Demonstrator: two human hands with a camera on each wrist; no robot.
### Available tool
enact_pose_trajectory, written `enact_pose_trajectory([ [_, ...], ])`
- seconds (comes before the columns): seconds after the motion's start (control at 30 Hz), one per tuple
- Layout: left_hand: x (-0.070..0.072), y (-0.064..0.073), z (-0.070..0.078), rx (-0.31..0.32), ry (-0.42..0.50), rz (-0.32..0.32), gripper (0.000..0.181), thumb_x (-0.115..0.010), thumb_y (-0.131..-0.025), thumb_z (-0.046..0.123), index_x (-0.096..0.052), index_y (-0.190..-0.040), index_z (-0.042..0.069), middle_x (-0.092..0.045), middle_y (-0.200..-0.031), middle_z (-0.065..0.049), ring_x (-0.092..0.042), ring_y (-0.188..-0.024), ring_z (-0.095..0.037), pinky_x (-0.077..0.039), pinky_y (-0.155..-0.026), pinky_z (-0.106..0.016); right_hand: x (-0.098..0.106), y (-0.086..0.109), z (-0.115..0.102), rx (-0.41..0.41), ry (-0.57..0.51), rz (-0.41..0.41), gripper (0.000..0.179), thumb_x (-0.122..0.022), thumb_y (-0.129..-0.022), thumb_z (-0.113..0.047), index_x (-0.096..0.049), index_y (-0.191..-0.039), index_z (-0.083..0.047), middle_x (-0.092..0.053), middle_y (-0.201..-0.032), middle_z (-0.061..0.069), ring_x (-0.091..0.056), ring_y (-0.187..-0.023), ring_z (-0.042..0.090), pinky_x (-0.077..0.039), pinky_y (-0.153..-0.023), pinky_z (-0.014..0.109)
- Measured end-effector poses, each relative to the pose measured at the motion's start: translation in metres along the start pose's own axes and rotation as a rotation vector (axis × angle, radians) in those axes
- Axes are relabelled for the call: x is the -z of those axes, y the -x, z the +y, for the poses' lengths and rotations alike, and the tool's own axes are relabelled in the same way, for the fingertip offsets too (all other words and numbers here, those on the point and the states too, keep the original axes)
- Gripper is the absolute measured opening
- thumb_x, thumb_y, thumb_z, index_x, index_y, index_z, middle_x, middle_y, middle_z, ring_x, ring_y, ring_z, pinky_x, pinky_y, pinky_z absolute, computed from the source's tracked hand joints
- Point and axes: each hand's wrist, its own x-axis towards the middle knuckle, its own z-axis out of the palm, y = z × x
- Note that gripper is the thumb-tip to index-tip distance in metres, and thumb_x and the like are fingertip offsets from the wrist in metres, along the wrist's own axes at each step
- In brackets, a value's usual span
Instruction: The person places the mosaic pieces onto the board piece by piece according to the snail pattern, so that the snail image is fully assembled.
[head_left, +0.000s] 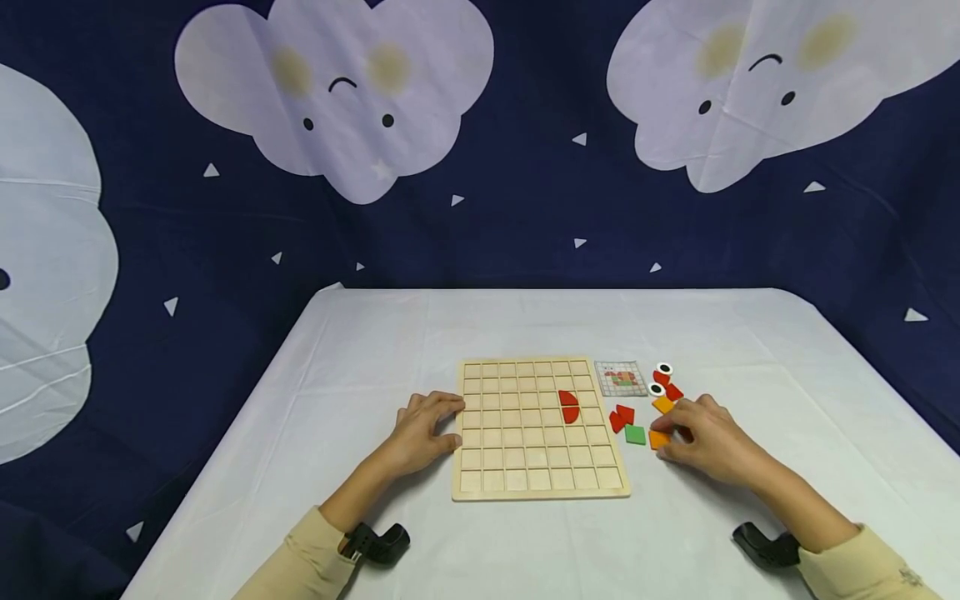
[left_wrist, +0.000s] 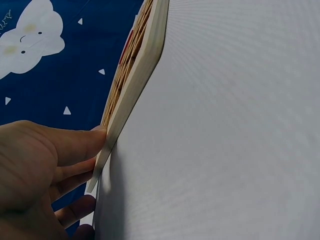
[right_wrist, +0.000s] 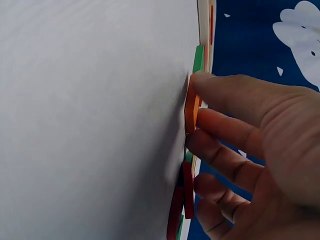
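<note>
Red quarter-circle pieces (head_left: 570,414) are occupying a wooden grid board (head_left: 536,434); relaxed left hand (head_left: 418,434) is touching its left edge, right hand (head_left: 708,437) pinching an orange tile (head_left: 658,440).

The table (head_left: 360,333) is covered with a white cloth (head_left: 570,550), and on it lies a wooden board (head_left: 515,457) divided into many cells. Just beside the board's right edge there is a printed card (head_left: 621,379), and below this card lie two red pieces (head_left: 625,413) and a green square (head_left: 635,435). To the card's right, two round white pieces (head_left: 656,389) with black centres, other red pieces (head_left: 675,392) and an orange piece (head_left: 662,405) are close together.
</note>
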Motion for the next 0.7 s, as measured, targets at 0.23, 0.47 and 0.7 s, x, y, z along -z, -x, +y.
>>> enact_pose_trajectory([
  [0.23, 0.0003, 0.0003, 0.0005, 0.003, -0.004, -0.001, 0.047, -0.07, -0.082, 0.015, -0.058, -0.127, 0.007, -0.053, -0.135, -0.001, -0.04, -0.114, -0.023, -0.024, -0.085, -0.037, -0.0024, 0.0003, 0.0014, -0.011, 0.012, -0.006, 0.026, -0.079, -0.071, -0.023, -0.072, -0.096, -0.02, -0.064, -0.097, -0.004, -0.039, -0.085, 0.015, -0.028, -0.07, 0.03],
  [0.47, -0.0008, -0.0008, -0.0005, 0.009, -0.009, 0.004, 0.047, -0.071, -0.082, 0.016, -0.059, -0.126, 0.007, -0.053, -0.134, -0.001, -0.04, -0.113, -0.022, -0.025, -0.085, -0.037, -0.0041, -0.0005, 0.0028, -0.01, 0.014, 0.008, 0.023, -0.079, -0.071, -0.021, -0.072, -0.093, -0.02, -0.066, -0.1, -0.001, -0.04, -0.086, 0.016, -0.028, -0.072, 0.031],
  [0.7, -0.0012, -0.0009, -0.0008, 0.014, -0.009, 0.003, 0.047, -0.071, -0.082, 0.016, -0.059, -0.126, 0.008, -0.053, -0.134, -0.001, -0.04, -0.115, -0.022, -0.025, -0.085, -0.038, -0.0045, -0.0003, 0.0029, 0.006, 0.013, 0.022, 0.022, -0.079, -0.071, -0.021, -0.072, -0.093, -0.02, -0.066, -0.097, -0.003, -0.039, -0.085, 0.015, -0.027, -0.072, 0.03],
])
